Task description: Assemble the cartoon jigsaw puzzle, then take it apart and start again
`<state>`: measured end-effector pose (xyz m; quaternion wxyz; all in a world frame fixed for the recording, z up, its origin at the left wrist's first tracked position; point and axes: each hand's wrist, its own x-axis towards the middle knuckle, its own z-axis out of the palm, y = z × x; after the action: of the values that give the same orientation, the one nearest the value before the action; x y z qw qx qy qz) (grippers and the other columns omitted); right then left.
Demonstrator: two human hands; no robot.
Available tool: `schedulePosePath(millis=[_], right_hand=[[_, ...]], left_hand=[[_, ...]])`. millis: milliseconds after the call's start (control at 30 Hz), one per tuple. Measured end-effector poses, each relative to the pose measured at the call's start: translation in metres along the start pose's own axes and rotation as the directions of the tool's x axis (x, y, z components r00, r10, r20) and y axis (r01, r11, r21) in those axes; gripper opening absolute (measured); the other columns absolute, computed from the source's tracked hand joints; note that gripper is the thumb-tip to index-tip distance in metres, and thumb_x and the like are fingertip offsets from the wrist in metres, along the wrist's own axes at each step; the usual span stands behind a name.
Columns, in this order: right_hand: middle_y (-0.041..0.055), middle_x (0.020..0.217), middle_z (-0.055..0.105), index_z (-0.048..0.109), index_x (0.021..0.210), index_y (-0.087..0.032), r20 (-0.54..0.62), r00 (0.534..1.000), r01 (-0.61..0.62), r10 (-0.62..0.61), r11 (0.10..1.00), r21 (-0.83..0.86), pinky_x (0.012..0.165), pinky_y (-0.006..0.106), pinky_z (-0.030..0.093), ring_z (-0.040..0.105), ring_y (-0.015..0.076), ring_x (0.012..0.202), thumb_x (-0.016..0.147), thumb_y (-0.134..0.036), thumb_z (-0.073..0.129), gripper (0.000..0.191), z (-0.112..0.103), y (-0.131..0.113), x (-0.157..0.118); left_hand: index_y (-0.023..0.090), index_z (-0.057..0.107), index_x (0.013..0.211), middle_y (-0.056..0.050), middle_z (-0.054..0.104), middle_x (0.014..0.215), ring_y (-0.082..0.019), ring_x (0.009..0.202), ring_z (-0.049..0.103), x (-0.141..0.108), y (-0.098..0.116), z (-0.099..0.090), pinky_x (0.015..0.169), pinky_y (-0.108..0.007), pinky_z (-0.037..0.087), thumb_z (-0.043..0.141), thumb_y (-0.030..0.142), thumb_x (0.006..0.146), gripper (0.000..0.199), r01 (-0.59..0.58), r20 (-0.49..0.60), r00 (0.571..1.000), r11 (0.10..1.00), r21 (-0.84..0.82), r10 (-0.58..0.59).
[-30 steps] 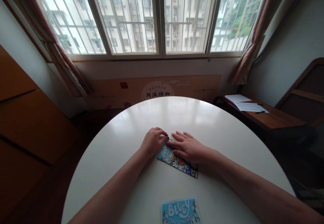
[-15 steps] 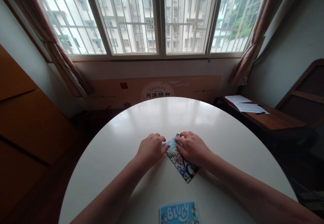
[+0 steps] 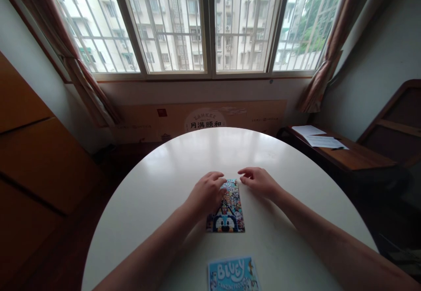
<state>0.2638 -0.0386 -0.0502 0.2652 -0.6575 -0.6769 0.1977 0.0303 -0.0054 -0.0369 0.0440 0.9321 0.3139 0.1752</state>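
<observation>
A thin colourful picture card (image 3: 230, 212), printed with a blue cartoon dog and a crowd of small figures, lies flat and upright to me on the table. My left hand (image 3: 207, 192) covers its left side, thumb and fingers apart and resting over the upper part. Whether the fingertips press on it I cannot tell. Just off its upper right corner, my right hand (image 3: 258, 181) hovers low with loosely bent, parted fingers and holds nothing. Closer to me lies a light-blue piece (image 3: 233, 275) lettered "BLUEY", cut off by the bottom of the view.
The round white table (image 3: 141, 221) fills the middle. On the right, a low wooden bench (image 3: 365, 157) carries paper sheets (image 3: 324, 142) and a pen. Beyond the table stand a printed board (image 3: 256, 111) and barred windows. An orange-brown cabinet (image 3: 29, 150) is at the left.
The picture card has turned from slanted to straight. My right hand has come off it and moved right; my left hand has shifted right over its left side.
</observation>
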Motion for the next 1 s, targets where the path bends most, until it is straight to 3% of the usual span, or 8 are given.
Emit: schedulePosePath(millis=[67,133,267,700,1000], right_hand=[[0.0047,0.102,0.075,0.074,0.117,-0.022,0.019,1.000,0.018,-0.019,1.000,0.003,0.080,0.026,0.051,0.069,0.0180,0.089,0.089,-0.038,0.059,0.036,0.000,0.002,0.003],[0.0045,0.101,0.075,0.075,0.116,-0.022,0.044,0.998,0.040,-0.040,0.999,-0.005,0.078,0.027,0.051,0.069,0.0186,0.088,0.087,-0.043,0.062,0.038,0.000,0.001,0.005],[0.0040,0.097,0.075,0.078,0.109,-0.023,0.072,0.996,0.064,-0.061,0.997,-0.037,0.076,0.028,0.050,0.068,0.0188,0.085,0.084,-0.045,0.065,0.037,-0.001,-0.004,0.007],[0.0025,0.085,0.075,0.081,0.091,-0.021,0.177,0.979,0.111,-0.099,0.992,-0.055,0.068,0.024,0.047,0.067,0.0161,0.076,0.076,-0.031,0.068,0.022,-0.009,-0.008,0.026],[0.0024,0.086,0.075,0.081,0.091,-0.019,0.142,0.979,0.153,-0.149,0.988,-0.019,0.068,0.022,0.047,0.067,0.0148,0.074,0.079,-0.031,0.065,0.023,-0.010,-0.005,0.018]], left_hand=[[0.017,0.066,0.122,-0.011,0.063,0.134,-0.027,0.131,0.052,0.000,0.009,0.008,0.113,-0.044,0.043,0.056,0.021,0.093,0.032,-0.114,0.041,0.992,0.993,-0.039,0.116],[0.016,0.061,0.130,-0.012,0.059,0.140,-0.028,0.136,0.048,0.000,0.015,0.013,0.117,-0.044,0.039,0.056,0.022,0.093,0.038,-0.153,0.081,0.984,0.986,-0.061,0.158],[0.017,0.053,0.141,-0.013,0.053,0.148,-0.030,0.140,0.045,-0.004,0.018,0.014,0.118,-0.049,0.037,0.054,0.028,0.095,0.047,-0.100,0.104,0.989,0.994,-0.047,0.105],[0.015,0.058,0.137,-0.014,0.056,0.143,-0.032,0.136,0.047,-0.004,0.022,0.015,0.117,-0.050,0.036,0.052,0.029,0.095,0.044,-0.057,0.117,0.991,0.998,-0.030,0.060],[0.015,0.056,0.139,-0.014,0.053,0.148,-0.033,0.139,0.044,-0.004,0.024,0.016,0.119,-0.052,0.034,0.051,0.032,0.096,0.047,-0.025,0.141,0.990,0.999,-0.043,0.031]])
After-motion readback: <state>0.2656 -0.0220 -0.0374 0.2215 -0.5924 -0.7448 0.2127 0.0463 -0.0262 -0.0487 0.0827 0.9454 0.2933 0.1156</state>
